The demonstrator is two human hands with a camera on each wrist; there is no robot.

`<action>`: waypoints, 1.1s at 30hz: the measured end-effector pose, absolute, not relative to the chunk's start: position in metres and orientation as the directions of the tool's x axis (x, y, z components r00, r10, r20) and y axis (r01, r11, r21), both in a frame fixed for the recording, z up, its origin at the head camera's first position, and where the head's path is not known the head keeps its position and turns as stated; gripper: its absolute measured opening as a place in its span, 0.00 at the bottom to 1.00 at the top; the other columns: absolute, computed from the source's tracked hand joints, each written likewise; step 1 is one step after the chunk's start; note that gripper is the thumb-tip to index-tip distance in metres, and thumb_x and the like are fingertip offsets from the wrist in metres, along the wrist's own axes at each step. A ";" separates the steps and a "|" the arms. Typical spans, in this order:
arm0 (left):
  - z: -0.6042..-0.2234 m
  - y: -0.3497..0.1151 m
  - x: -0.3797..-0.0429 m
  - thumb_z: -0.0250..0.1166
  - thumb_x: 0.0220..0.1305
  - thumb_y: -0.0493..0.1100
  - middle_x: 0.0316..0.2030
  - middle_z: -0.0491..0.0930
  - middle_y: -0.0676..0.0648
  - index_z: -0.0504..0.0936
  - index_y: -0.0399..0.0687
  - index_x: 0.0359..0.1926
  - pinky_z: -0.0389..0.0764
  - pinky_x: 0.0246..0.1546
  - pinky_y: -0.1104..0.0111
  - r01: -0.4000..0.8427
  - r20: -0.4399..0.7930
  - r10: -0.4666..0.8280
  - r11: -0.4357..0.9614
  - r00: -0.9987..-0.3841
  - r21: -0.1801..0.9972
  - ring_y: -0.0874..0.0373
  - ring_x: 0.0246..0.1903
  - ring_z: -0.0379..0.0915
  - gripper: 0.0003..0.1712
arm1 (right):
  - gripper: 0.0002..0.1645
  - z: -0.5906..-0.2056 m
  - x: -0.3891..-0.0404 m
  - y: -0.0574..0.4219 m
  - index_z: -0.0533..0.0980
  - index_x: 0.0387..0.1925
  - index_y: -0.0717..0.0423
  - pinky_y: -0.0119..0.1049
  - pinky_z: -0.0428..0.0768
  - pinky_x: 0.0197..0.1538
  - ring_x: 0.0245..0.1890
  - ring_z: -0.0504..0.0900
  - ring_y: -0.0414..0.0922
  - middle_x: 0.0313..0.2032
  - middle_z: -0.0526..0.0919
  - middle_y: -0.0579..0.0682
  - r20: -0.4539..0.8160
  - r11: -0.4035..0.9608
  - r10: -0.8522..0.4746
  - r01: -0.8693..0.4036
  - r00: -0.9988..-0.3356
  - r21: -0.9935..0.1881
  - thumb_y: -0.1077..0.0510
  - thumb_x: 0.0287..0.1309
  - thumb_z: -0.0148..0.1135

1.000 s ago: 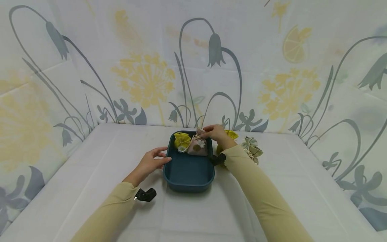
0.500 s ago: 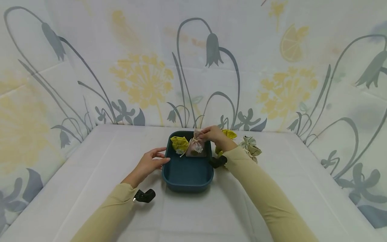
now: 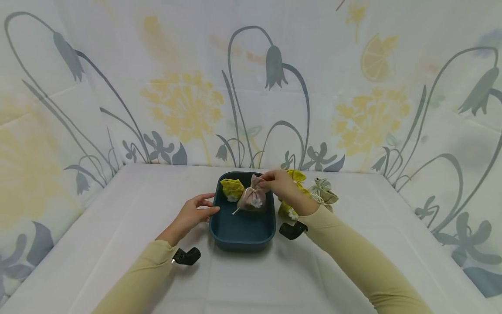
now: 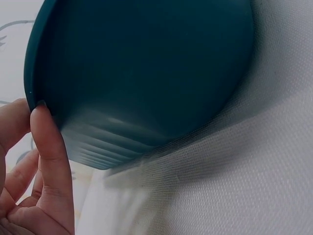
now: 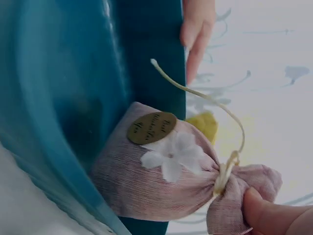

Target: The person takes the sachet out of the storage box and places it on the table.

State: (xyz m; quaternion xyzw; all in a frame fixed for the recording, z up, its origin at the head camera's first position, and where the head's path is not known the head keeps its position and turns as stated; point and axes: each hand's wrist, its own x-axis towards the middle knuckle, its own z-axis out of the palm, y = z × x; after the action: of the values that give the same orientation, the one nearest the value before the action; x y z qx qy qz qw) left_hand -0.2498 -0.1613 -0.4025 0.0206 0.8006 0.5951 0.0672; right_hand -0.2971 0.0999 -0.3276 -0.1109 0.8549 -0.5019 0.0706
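Observation:
A pink drawstring pouch with a white flower and an oval tag is over the far part of the blue tray. My right hand pinches its gathered top; in the right wrist view the thumb presses the cloth above the tied cord. Whether the pouch touches the tray floor is hard to tell. A yellow pouch stands in the tray's far left corner. My left hand touches the tray's left side, its thumb at the rim and its fingers loosely bent outside the wall.
Right of the tray, partly behind my right hand, are yellow cloth pouches. A pale green pouch sits farther right. White cloth covers the table, and a flower-printed curtain hangs behind it.
My right hand has drawn the pink pouch a little toward me, and it now leans more. The right wrist has swung nearer. My left hand stays at the tray's side.

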 end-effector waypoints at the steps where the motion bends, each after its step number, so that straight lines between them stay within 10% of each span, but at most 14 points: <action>1: -0.403 -0.161 -0.249 0.69 0.54 0.51 0.47 0.71 0.39 0.68 0.46 0.64 0.80 0.35 0.67 -0.044 -0.081 0.113 0.293 -0.990 0.955 0.54 0.31 0.75 0.38 | 0.13 -0.327 -0.293 0.100 0.78 0.45 0.68 0.44 0.74 0.51 0.43 0.77 0.50 0.41 0.80 0.58 0.002 0.471 -0.260 -0.128 -0.966 -0.873 0.64 0.60 0.59; 20: -0.401 -0.160 -0.249 0.66 0.60 0.44 0.48 0.71 0.39 0.67 0.46 0.65 0.80 0.37 0.65 -0.076 -0.106 0.082 0.313 -0.991 0.947 0.53 0.35 0.74 0.32 | 0.11 -0.311 -0.245 0.124 0.78 0.42 0.66 0.34 0.76 0.33 0.34 0.76 0.49 0.37 0.80 0.55 0.258 0.415 -0.250 -0.344 -0.933 -0.842 0.62 0.62 0.58; 33: -0.402 -0.159 -0.253 0.66 0.60 0.44 0.50 0.71 0.39 0.67 0.47 0.65 0.80 0.38 0.65 -0.080 -0.113 0.086 0.318 -0.990 0.945 0.53 0.36 0.75 0.32 | 0.11 -0.312 -0.227 0.161 0.77 0.42 0.66 0.30 0.75 0.40 0.40 0.77 0.47 0.39 0.81 0.56 0.315 0.476 -0.242 -0.396 -0.917 -0.785 0.62 0.62 0.58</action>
State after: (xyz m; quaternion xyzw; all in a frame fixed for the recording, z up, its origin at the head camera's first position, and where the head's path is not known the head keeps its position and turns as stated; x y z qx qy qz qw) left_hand -0.2533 -0.1594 -0.4017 0.0018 0.8086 0.5840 0.0712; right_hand -0.2268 0.1608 -0.3115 -0.1865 0.8553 -0.4767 -0.0805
